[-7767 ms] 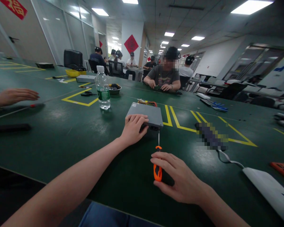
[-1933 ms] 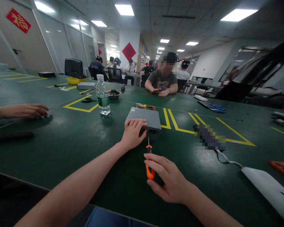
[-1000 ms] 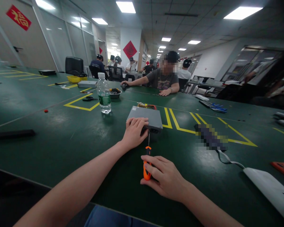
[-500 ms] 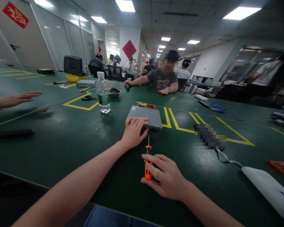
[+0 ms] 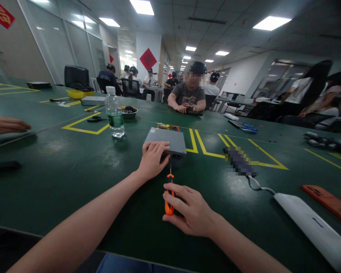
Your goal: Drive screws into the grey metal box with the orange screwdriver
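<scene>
A grey metal computer power supply [image 5: 172, 139] lies on the green table, with a bundle of coloured wires [image 5: 168, 127] at its far side. Over its near left edge my left hand [image 5: 153, 159] is closed, fingers on top and thumb at the near face. My right hand [image 5: 187, 208] grips a screwdriver [image 5: 169, 204] by its orange and black handle, between fingertips and thumb. The shaft points away from me to the near face of the power supply. Whether the tip sits in a screw cannot be made out.
A water bottle [image 5: 114, 113] stands left of the power supply, near a metal bowl [image 5: 129, 112]. To the right lie a blurred dark device [image 5: 240, 161], a white power bank-like slab [image 5: 309, 220] and an orange phone [image 5: 326, 201]. Another person's hand [image 5: 8, 125] is at far left.
My view has turned slightly right. Both my hands keep their holds on the power supply and screwdriver. The person opposite has brought both hands together in front of them.
</scene>
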The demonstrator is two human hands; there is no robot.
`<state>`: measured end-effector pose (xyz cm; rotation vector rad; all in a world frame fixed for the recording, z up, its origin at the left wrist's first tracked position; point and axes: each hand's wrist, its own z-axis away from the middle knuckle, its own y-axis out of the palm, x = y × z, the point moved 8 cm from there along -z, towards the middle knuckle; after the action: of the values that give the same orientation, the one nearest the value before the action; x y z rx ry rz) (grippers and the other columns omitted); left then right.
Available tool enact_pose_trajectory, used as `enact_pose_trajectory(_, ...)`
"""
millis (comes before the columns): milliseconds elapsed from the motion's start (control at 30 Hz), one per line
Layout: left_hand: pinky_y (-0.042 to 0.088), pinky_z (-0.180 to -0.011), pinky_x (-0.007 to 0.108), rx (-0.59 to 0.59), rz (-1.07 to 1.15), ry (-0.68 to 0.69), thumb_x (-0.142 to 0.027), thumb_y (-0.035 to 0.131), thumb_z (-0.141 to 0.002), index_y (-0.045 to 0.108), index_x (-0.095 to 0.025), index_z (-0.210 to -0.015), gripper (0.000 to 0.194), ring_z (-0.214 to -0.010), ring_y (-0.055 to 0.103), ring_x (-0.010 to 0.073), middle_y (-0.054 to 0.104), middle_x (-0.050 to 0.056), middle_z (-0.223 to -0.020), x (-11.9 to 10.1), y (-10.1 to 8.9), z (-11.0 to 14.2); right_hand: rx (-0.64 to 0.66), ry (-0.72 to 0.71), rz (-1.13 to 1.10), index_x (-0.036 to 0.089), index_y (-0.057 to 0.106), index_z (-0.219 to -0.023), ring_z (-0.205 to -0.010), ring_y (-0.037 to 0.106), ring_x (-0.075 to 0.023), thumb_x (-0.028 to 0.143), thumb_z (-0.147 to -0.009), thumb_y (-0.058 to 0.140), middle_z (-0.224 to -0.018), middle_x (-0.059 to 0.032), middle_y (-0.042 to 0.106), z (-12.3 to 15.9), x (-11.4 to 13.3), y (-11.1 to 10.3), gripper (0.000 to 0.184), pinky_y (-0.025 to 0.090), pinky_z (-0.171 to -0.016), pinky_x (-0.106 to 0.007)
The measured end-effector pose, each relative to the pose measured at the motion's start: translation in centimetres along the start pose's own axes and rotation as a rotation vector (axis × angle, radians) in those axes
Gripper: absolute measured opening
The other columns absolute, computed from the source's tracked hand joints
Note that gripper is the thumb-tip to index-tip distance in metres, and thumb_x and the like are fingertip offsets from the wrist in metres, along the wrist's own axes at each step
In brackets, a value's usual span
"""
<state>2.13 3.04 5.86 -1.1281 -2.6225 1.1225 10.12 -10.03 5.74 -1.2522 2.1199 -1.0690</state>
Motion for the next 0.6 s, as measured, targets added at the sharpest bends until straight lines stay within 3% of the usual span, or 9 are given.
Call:
enact_pose_trajectory(167, 0.023, -0.100, 0.041, -0.012, 0.002, -0.011, -0.024, 0.052, -0.083, 0.052, -0.024, -0.100, 0.018, -0.111, 0.049, 0.0197, 0.060, 0.000, -0.119, 0.1, 0.0, 0.0, -0.005, 0.050, -0.039, 0.014, 0.047, -0.101, -0.092, 0.063, -0.0212, 0.047, -0.087, 0.048, -0.110, -0.0173, 0.061, 0.2, -0.6, 0.5, 0.035, 0.053, -0.075, -0.032)
enact_pose_trajectory(367, 0.023, -0.099, 0.041, 0.003, -0.004, -0.012, -0.024, 0.051, -0.083, 0.053, -0.024, -0.100, 0.017, -0.112, 0.048, 0.0200, 0.059, 0.001, -0.119, 0.0, 0.1, 0.0, 0.082, 0.059, -0.019, 0.013, 0.049, -0.112, -0.096, 0.061, -0.0208, 0.043, -0.090, 0.043, -0.113, -0.0155, 0.059, 0.0, -0.4, 0.8, 0.037, 0.052, -0.076, -0.031)
enact_pose_trajectory(600, 0.023, -0.099, 0.041, 0.008, 0.000, -0.006, -0.025, 0.049, -0.084, 0.053, -0.024, -0.101, 0.017, -0.112, 0.048, 0.0201, 0.059, 0.001, -0.119, 0.0, 0.0, 0.0, -0.090, -0.004, 0.007, 0.013, 0.053, -0.105, -0.083, 0.063, -0.0188, 0.034, -0.085, 0.049, -0.099, -0.0143, 0.063, 0.2, 0.2, -1.5, 0.029, 0.053, -0.066, -0.029)
